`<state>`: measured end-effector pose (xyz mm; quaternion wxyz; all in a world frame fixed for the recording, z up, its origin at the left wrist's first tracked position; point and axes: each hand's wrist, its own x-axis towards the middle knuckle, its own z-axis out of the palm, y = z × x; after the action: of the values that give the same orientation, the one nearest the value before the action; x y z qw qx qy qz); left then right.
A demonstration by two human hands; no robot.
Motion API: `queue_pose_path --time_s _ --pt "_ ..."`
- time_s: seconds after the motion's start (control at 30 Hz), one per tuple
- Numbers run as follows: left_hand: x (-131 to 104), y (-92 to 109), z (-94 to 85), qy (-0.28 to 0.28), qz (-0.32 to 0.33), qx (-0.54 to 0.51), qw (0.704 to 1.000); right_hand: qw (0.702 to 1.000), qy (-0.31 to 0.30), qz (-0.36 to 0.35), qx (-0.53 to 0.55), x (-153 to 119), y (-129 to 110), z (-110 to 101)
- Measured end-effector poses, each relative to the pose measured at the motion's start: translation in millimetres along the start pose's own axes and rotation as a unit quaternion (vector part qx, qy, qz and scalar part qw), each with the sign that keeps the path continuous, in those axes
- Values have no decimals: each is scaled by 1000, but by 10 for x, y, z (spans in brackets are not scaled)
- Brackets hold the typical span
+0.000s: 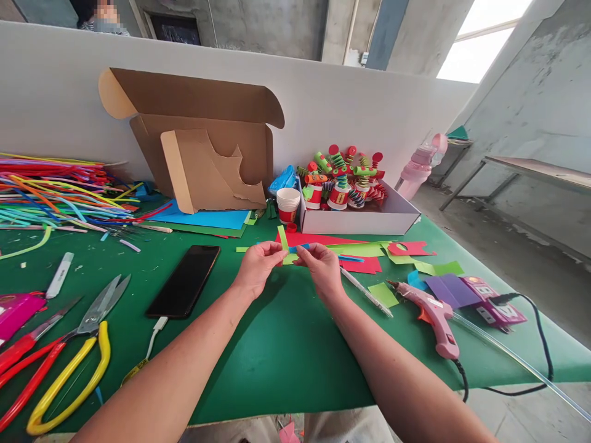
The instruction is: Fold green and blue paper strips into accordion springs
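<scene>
Both of my hands are raised over the middle of the green table, close together. Between finger and thumb, my left hand (262,266) pinches a light green paper strip (283,237) whose end sticks upward. A blue paper strip (302,247) is pinched in my right hand (324,267). The two strips meet between my fingertips; whether they are joined I cannot make out. Beyond my hands lie a red paper sheet (318,239), more green strips and a red piece (364,265). A white pen (367,292) rests to the right of my right hand.
Left: scissors (99,307), a phone (183,282) on a cable and a pile of pipe cleaners (69,191). Behind: an open cardboard box (207,154), paper cups (288,205) and a white box (360,223) of paper-spring figures. Right: a pink glue gun (429,314) with its cord.
</scene>
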<state>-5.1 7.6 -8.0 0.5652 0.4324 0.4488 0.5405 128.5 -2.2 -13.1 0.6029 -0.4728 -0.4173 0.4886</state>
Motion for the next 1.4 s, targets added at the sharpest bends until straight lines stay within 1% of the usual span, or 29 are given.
queue_pose_path --time_s 0.13,0.2,0.23,0.27,0.3,0.37,0.43,0.5,0.63,0.8,0.93,1.03,1.2,1.3,1.4 --pt "24 20 -44 9 -11 -22 1000 999 35 -13 27 43 -37 -68" --pt "21 40 -55 -3 -23 -42 999 996 61 -15 66 63 -42 -99" --pt "16 51 -57 -14 -31 -52 998 994 64 -6 87 70 -38 -107" --pt "10 60 -56 -26 -37 -62 997 993 55 10 104 73 -30 -110" --pt "4 67 -53 -38 -42 -69 996 992 33 31 117 72 -19 -105" --pt "-9 73 -41 -56 -49 -77 994 988 -34 78 130 59 8 -79" --pt "-19 75 -27 -70 -51 -78 993 980 -91 110 142 34 30 -43" --pt "-29 80 -13 -72 -49 -79 993 972 -118 125 159 9 38 -16" --pt "-47 102 14 -54 -47 -80 994 965 -128 142 181 -22 19 -5" --pt "-45 90 33 -12 -29 -65 997 966 -130 143 172 -37 3 -1" --pt "-27 56 34 -6 -22 -50 999 966 -142 139 167 -47 5 3" --pt "-18 45 26 -9 -21 -42 999 967 -138 141 161 -44 12 -1" --pt "-19 42 6 -35 -26 -37 998 977 -114 125 132 -26 29 -9" --pt "-40 47 9 -50 -25 -48 997 985 -91 102 109 -23 24 -3" --pt "-61 43 31 -65 -18 -75 995 991 -56 66 105 -29 9 14"
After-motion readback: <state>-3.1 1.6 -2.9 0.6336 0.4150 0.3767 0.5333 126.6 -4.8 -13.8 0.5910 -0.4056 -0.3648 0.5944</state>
